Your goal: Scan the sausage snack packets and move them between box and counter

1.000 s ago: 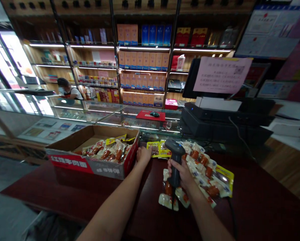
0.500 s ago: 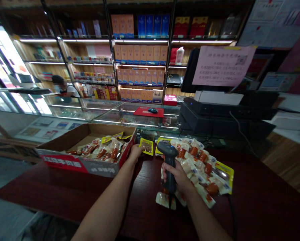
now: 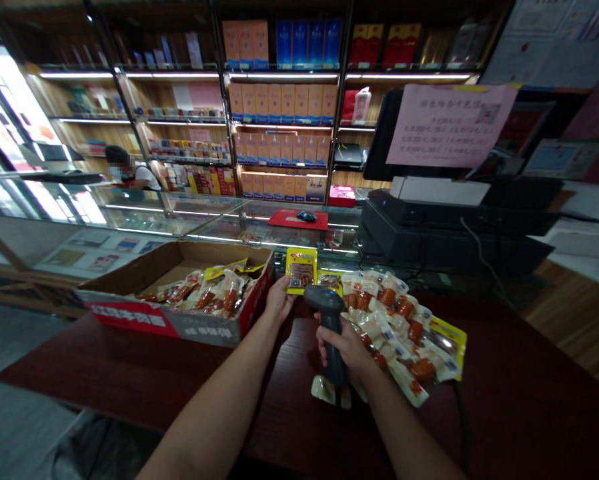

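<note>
The dark bench runs out of view at lower right, both forearms crossing it; on it at left, the open box hides the lower part of its packets; at right, the pile of sausage packets is partly covered by the right hand, upright, fingers wrapped round the scanner; the left hand reaches forward, fingers pinched on the lower left corner of the raised yellow packet, its print too blurred to read
</note>
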Available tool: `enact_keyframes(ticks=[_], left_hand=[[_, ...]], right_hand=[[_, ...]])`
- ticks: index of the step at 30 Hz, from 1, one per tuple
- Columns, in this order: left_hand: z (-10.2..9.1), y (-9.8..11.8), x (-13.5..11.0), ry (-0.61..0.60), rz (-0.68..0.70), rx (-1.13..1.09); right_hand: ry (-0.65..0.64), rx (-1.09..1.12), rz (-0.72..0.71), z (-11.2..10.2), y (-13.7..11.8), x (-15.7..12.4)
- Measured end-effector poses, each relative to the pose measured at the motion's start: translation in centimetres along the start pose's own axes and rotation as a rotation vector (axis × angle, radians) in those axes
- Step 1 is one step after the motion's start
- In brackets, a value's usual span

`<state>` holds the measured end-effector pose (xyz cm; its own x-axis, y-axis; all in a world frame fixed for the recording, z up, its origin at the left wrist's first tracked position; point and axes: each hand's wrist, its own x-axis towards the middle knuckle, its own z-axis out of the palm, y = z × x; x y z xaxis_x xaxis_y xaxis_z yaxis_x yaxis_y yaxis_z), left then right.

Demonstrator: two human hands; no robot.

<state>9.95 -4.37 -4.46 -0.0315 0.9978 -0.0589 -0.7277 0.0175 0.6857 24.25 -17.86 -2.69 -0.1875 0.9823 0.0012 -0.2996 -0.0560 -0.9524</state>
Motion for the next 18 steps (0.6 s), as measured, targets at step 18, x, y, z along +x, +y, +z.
enact_keyframes(ticks=[18], left_hand=[[0.42,-0.03,-0.43,-0.021,0.002,0.01]], right_hand=[[0.021,0.011,-0.024,0.28,0.15,0.03]])
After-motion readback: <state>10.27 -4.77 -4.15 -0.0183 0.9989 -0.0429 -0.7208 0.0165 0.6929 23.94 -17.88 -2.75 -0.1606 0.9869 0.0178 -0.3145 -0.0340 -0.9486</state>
